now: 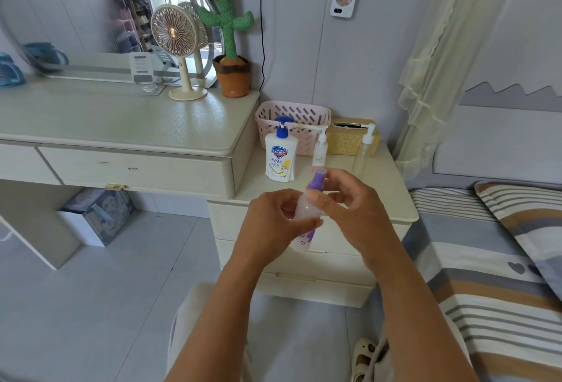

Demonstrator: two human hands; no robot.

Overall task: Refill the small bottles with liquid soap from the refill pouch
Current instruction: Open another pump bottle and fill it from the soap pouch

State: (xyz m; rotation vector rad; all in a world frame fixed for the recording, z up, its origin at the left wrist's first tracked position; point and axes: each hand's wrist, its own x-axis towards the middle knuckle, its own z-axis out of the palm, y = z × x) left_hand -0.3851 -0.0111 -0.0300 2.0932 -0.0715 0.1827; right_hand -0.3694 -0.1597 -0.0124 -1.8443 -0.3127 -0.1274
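Left fingers [305,225]: curled round the frosted body of the spray bottle [307,208], thumb across its front. Right fingers [316,200]: thumb and forefinger pinch the neck just under the purple cap, the other fingers loosely bent behind. Left hand [272,220] and right hand [349,209] hold the bottle tilted, cap up and to the right, in the air over the front edge of the nightstand [392,199].

On the nightstand top, towards its back edge: Safeguard pump bottle [278,156] at the left, white pump bottle [320,150] just beside it, clear pump bottle [364,155] further right. Behind them, pink basket [292,112] and gold tissue box [346,139].

Desk [121,120], right back corner: fan [175,34], plush cactus [226,25]
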